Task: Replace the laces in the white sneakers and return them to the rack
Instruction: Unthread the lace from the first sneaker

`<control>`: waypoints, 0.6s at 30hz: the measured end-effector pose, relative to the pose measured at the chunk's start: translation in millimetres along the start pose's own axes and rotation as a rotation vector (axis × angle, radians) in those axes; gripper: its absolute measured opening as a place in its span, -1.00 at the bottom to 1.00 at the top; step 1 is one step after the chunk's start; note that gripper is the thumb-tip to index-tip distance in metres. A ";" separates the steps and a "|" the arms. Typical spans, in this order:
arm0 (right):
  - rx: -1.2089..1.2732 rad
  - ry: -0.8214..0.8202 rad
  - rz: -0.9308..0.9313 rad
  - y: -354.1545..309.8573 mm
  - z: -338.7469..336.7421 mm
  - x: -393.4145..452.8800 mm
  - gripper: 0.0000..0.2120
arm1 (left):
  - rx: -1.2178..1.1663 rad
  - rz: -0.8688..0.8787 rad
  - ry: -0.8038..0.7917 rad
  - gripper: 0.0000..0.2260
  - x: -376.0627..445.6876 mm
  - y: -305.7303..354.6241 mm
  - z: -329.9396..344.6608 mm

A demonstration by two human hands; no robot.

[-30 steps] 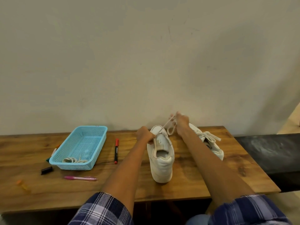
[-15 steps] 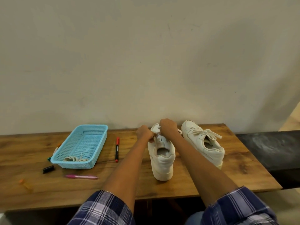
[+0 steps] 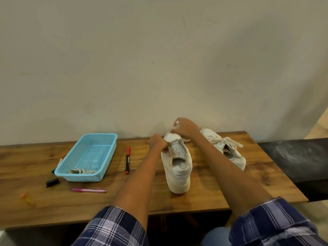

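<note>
Against a plain pale wall, a wooden desk point(image 3: 204, 201) holds the work in progress. A blue basket point(image 3: 99, 148) sits at its left end with loose laces point(image 3: 82, 170) coiled inside, pens scattered around it. Two white sneakers stand side by side at centre-right: the right sneaker point(image 3: 229, 153) appears fully laced and tied in a bow, while the left sneaker point(image 3: 178, 166), heel toward the person, is mid-lacing. The left hand point(image 3: 158, 143) pinches at the shoe's eyelet edge; the right hand point(image 3: 186, 127) is raised over the toe, fingers closed on a lace point(image 3: 181, 141) drawn from the eyelets. One shoe seems done; finishing this one and returning both to the rack, not in view, remains.
</note>
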State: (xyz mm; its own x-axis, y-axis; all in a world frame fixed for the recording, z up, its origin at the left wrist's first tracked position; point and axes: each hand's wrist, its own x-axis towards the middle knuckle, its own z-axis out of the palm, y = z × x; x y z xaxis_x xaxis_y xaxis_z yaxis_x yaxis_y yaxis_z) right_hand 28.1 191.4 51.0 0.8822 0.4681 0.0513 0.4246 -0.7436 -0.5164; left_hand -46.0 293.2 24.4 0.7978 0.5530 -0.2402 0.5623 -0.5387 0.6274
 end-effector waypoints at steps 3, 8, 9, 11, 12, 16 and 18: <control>-0.462 -0.074 -0.024 0.1 18.5 -9.4 -0.68 | 0.001 -0.020 0.017 -0.72 -0.9 0.0 0.6; -0.194 0.025 -0.009 -1.3 19.6 -12.3 -0.90 | -0.011 -0.022 0.050 -0.69 -5.1 0.5 -1.2; 0.052 0.060 0.060 2.4 17.3 -10.6 -0.82 | -0.024 -0.012 0.057 -0.68 -5.2 1.3 -1.3; 0.642 0.242 0.222 6.3 3.4 -8.9 -0.75 | -0.021 0.001 0.061 -0.68 -3.5 2.4 -1.2; 0.933 0.331 0.299 8.1 -6.6 -7.5 -0.78 | -0.014 -0.002 0.060 -0.69 -3.5 2.7 -1.0; 1.659 0.356 0.406 5.1 -37.5 -4.8 -0.79 | 0.015 -0.030 0.028 -0.73 -3.9 3.0 0.5; 1.446 0.261 0.377 -2.9 -32.7 -6.6 -0.81 | 0.022 -0.020 0.028 -0.71 -5.5 3.1 -0.2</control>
State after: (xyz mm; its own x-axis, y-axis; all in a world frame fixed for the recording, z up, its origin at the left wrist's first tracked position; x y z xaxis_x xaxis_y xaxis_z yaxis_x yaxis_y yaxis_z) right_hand 27.7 174.8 80.1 0.9666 0.1526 -0.2059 -0.2490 0.3694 -0.8953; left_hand -48.7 288.6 27.9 0.7802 0.5811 -0.2315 0.5829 -0.5411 0.6062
